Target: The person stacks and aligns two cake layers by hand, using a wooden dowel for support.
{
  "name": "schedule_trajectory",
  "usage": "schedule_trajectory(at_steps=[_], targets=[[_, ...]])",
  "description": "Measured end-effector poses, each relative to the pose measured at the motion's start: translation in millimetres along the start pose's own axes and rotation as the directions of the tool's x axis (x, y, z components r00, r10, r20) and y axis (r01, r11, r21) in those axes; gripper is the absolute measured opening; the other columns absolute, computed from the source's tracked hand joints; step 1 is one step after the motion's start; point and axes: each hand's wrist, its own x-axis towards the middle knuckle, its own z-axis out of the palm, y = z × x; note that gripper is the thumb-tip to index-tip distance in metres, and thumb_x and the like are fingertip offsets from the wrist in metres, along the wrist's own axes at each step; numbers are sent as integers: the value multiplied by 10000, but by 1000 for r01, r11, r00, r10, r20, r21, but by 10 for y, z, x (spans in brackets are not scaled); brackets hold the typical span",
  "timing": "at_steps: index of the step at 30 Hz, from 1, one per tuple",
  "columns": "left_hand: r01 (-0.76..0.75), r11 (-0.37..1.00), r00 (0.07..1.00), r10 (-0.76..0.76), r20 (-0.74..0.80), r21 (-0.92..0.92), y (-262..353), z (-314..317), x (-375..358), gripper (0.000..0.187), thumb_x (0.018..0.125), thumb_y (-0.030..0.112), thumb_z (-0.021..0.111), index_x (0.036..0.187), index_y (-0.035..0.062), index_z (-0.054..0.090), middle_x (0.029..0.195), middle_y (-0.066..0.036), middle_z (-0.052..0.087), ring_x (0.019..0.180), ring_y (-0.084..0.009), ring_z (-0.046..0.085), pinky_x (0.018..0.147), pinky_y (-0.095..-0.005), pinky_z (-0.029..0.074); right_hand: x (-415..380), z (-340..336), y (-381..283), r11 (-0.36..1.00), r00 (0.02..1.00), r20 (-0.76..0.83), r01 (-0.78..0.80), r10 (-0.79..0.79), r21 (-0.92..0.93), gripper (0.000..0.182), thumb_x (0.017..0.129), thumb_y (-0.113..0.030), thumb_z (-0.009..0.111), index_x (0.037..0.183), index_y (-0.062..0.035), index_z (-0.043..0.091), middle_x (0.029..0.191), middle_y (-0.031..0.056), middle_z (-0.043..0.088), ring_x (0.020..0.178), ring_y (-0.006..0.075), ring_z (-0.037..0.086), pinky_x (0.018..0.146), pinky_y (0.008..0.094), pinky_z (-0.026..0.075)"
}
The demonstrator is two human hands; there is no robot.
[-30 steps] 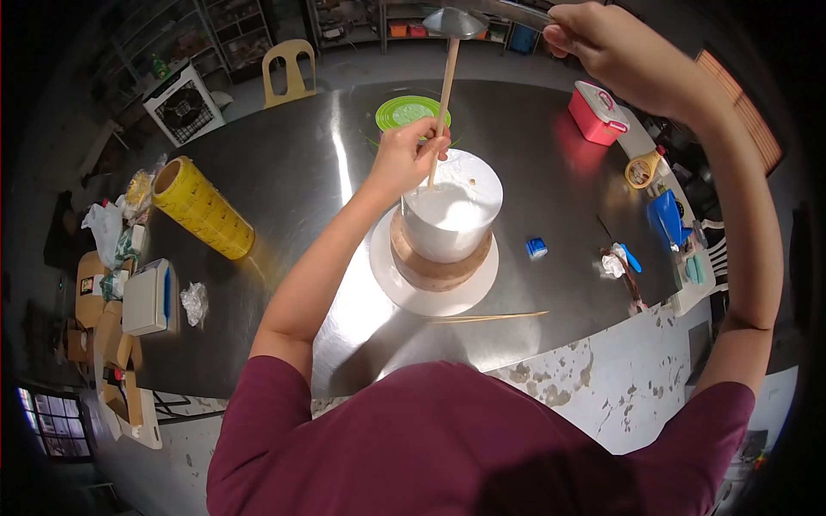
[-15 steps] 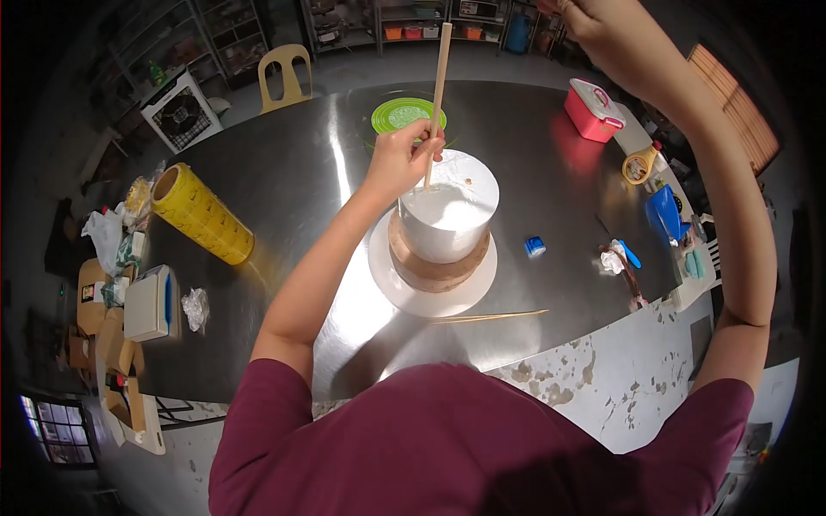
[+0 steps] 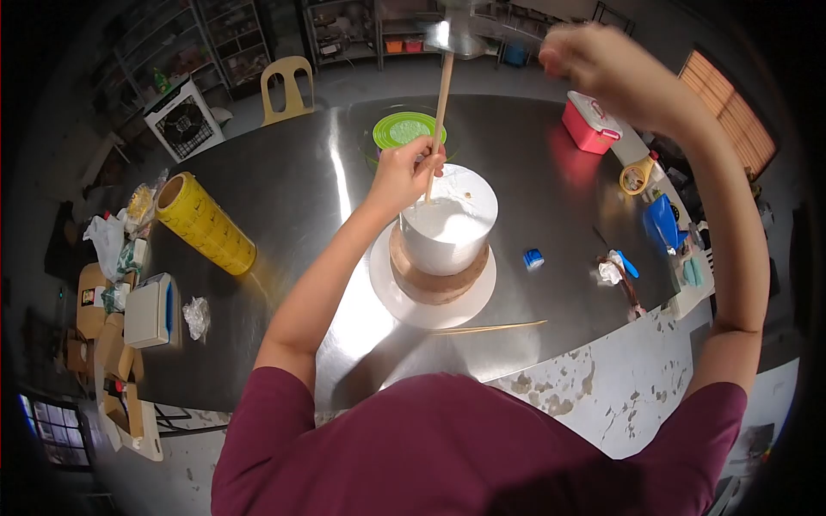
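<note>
My left hand (image 3: 404,176) grips a wooden dowel (image 3: 444,95), held nearly upright with its lower end at the white top of a two-tier cake (image 3: 449,249). The cake's lower tier is brown and rests on a round white board (image 3: 387,297). Raised at the upper right, my right hand (image 3: 598,69) is closed and blurred by motion. It holds a hammer (image 3: 454,41), whose shiny metal head is at the dowel's upper end. A second hole-like brown spot shows on the white top. Two thin sticks (image 3: 490,328) lie in front of the board.
On the metal table (image 3: 551,198) are a yellow roll of film (image 3: 206,224), a green round mat (image 3: 404,129), crumpled plastic (image 3: 196,318) and a small blue item (image 3: 533,258). A pink box (image 3: 589,125) stands at the back right. A scale (image 3: 149,310) sits at the left edge.
My right hand has come down from the top edge, bringing the hammer head into view at the dowel's top. My left hand keeps its grip on the dowel.
</note>
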Motion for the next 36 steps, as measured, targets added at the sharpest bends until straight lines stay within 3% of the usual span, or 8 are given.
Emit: schedule_trajectory(at_steps=[1,3,5,9,13,20,25,36], targets=[[-4,1000,1000,4,-4,-7,-18,-4,7,67,862,36,550,893,-15,581,718,-80,642,697,-131,648,633,-259,520,15,-53,-261,961,946,175,-277,274,-7,370,962,-322,401,836,11,500,627,63,469,590,160,457,584,328,405],[-10,1000,1000,9,-16,-26,-75,16,6,68,861,29,549,898,-17,582,726,-84,646,696,-134,651,633,-259,523,22,-131,-347,904,900,216,-409,378,126,376,956,-342,420,818,0,497,600,48,439,535,131,420,522,308,379],[3,1000,1000,-3,-3,-18,-26,9,1,72,858,22,550,907,-19,583,732,-83,648,700,-134,653,634,-258,528,10,10,-26,987,991,-114,-49,67,151,394,955,-374,423,832,-11,514,555,9,365,475,93,355,455,281,336],[18,1000,1000,-18,-3,-24,-29,17,11,76,852,23,563,906,-24,585,740,-83,650,713,-135,658,642,-252,538,24,-347,-553,895,909,-57,-395,414,208,301,951,-218,410,823,27,532,654,122,552,590,231,500,585,339,432],[13,1000,1000,-14,11,3,20,-4,14,93,851,37,579,916,-26,600,747,-81,652,744,-145,668,651,-250,541,-96,-489,-683,840,870,66,-490,489,231,309,957,-235,423,824,19,537,629,50,510,578,134,469,550,287,410],[-27,1000,999,27,-23,-8,-61,2,16,115,851,47,573,937,-19,612,740,-99,660,729,-167,683,602,-247,543,-289,-219,-587,898,888,-194,-370,417,238,262,953,-202,449,825,11,532,605,5,453,543,92,416,504,254,373],[3,1000,1000,-4,-22,-13,-5,7,15,105,849,25,582,920,-48,605,747,-87,649,722,-146,665,665,-259,542,-307,-457,-589,750,849,60,-494,524,439,254,966,-192,430,843,4,534,584,-16,423,522,73,386,473,235,344],[94,995,990,-98,-102,-43,-9,34,44,133,838,7,585,942,-68,622,753,-113,672,735,-154,671,683,-252,548,-416,-386,-480,694,816,65,-528,574,489,263,971,-210,422,841,-2,518,579,-27,413,488,64,376,443,226,332]])
